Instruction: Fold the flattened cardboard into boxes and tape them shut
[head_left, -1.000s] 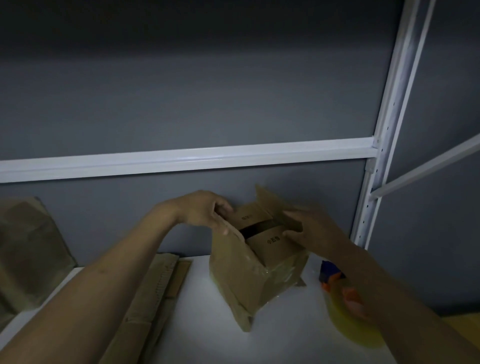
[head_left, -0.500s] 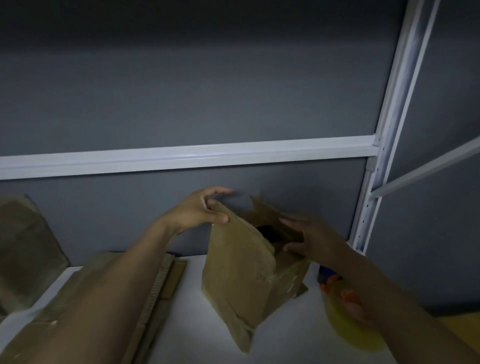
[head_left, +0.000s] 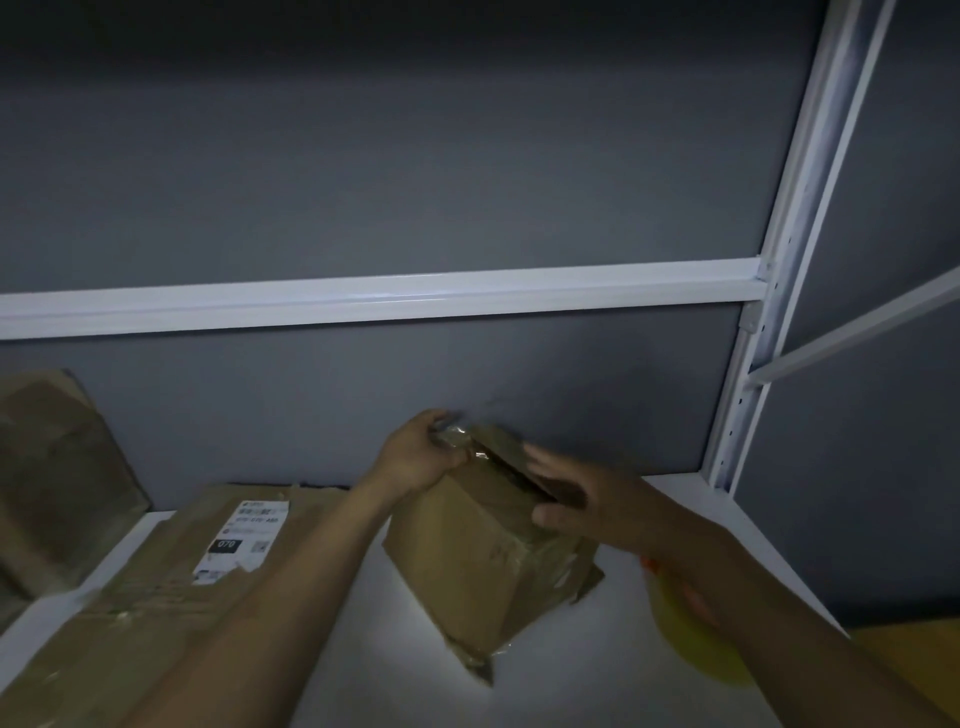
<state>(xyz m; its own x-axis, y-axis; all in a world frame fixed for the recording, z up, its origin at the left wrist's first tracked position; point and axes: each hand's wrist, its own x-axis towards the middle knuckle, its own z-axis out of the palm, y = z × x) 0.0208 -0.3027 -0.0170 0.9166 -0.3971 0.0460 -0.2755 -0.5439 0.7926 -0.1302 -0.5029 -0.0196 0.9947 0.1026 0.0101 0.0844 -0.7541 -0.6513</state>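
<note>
Cardboard box (head_left: 478, 561) under right hand (head_left: 587, 504), gripped by left hand (head_left: 415, 457)

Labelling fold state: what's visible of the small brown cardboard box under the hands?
The small brown cardboard box is worn card with crinkled clear tape remnants at its edges. It stands erected and tilted, one corner toward the camera, on the white shelf surface. Its top flaps are nearly down, a dark gap between them. The left hand grips the far top corner; the right hand presses flat on the flaps.
</note>
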